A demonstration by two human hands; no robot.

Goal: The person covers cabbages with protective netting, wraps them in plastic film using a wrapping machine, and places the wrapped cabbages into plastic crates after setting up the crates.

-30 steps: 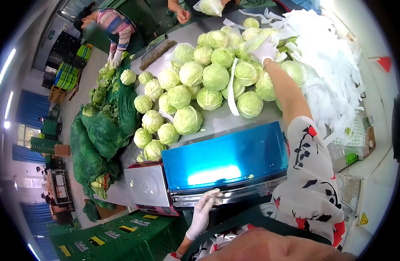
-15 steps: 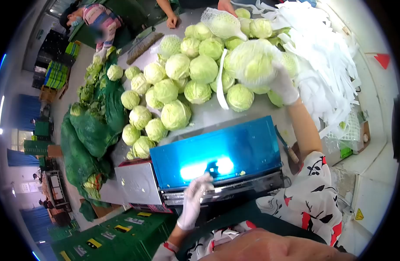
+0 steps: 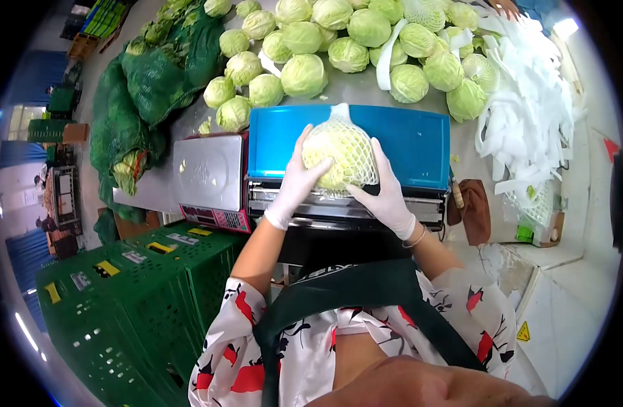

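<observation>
Between my two gloved hands is a pale green cabbage point(image 3: 340, 150) in a white foam net, the net's gathered end pointing away from me. My left hand point(image 3: 300, 178) wraps its left side, with the thumb across the near face. On the other side, my right hand point(image 3: 386, 193) presses against it, thumb underneath at the near edge. The cabbage is over the front part of a blue-topped wrapping machine point(image 3: 420, 149), above its metal front bar point(image 3: 413, 209). Whether it rests on the machine I cannot tell.
Many loose cabbages point(image 3: 303, 74) lie beyond the machine. White foam nets point(image 3: 528, 115) are heaped at right. A scale point(image 3: 208, 173) stands left of the machine, green crates point(image 3: 138, 285) below it, green mesh sacks point(image 3: 155, 85) farther left. A knife handle point(image 3: 456, 193) lies right.
My right hand has brought the netted cabbage from the pile back to the machine. My left hand has closed on it too. The view has tilted down.
</observation>
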